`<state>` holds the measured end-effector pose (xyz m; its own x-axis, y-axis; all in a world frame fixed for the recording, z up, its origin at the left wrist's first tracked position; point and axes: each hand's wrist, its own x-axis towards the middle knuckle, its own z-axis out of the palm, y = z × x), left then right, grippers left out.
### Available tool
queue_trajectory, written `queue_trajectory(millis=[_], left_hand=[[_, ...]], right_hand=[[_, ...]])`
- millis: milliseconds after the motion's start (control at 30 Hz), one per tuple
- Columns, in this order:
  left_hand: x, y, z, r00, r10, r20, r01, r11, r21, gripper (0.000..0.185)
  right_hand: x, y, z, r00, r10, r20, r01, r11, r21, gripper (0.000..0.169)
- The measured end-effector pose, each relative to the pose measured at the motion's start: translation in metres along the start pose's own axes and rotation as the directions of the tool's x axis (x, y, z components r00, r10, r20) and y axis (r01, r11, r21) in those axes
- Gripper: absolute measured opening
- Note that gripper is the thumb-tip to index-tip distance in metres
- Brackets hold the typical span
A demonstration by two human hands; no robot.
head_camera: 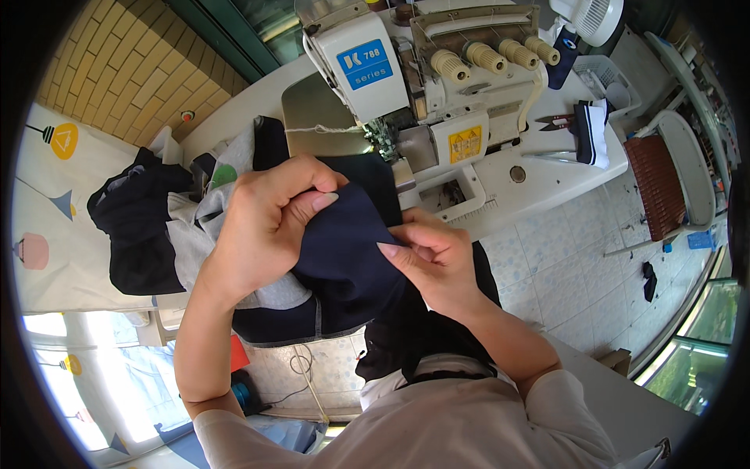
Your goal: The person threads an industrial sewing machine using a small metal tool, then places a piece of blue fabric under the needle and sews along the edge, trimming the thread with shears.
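Observation:
Both hands hold a piece of dark navy fabric (351, 240) up in front of an overlock sewing machine (375, 70). My left hand (263, 228) pinches its upper left edge between thumb and index finger. On the other side, my right hand (436, 258) grips the fabric's right edge with thumb and fingers. The fabric hangs in folds, and a seam with grey overlock stitching shows near its lower edge. Grey fabric (199, 246) lies behind my left forearm, beside black fabric (140, 234). White thread (325, 128) trails leftward from the machine's presser foot area.
Thread snips (555, 122), tweezers (551, 156) and white-and-navy ribbed pieces (593, 133) lie on the table's right part. A white plastic basket (630, 94) and a small fan (595, 20) stand beyond. A chair with a brown seat (655, 187) is at the right.

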<state>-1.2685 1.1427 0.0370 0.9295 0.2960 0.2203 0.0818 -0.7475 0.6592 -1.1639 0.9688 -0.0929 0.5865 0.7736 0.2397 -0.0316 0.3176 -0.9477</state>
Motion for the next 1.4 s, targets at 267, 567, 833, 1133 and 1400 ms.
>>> queue_trajectory(millis=[267,567,833,1133,1400], left_hand=[[0.014,-0.022,0.017,0.991,0.064,-0.118,-0.043,0.985,0.169,0.007],[0.005,-0.028,0.031,0.986,0.137,-0.092,-0.119,0.977,0.178,0.01],[0.011,-0.025,0.035,0.988,0.033,-0.149,-0.013,0.991,0.134,0.011],[0.018,-0.027,0.035,0.992,0.004,-0.129,0.013,0.991,0.135,0.01],[0.019,-0.028,0.036,0.991,-0.027,-0.131,0.043,0.992,0.121,0.013]], right_hand=[[-0.007,0.004,0.0,0.994,0.091,0.059,-0.089,0.996,-0.031,0.017],[-0.067,-0.005,-0.013,0.952,0.165,0.258,-0.139,0.983,-0.117,0.02],[-0.074,0.01,-0.015,0.955,0.225,0.196,-0.221,0.974,-0.042,0.035],[-0.069,0.008,-0.012,0.971,0.109,0.214,-0.09,0.991,-0.097,0.038],[-0.067,0.006,-0.011,0.97,0.121,0.213,-0.105,0.991,-0.088,0.039]])
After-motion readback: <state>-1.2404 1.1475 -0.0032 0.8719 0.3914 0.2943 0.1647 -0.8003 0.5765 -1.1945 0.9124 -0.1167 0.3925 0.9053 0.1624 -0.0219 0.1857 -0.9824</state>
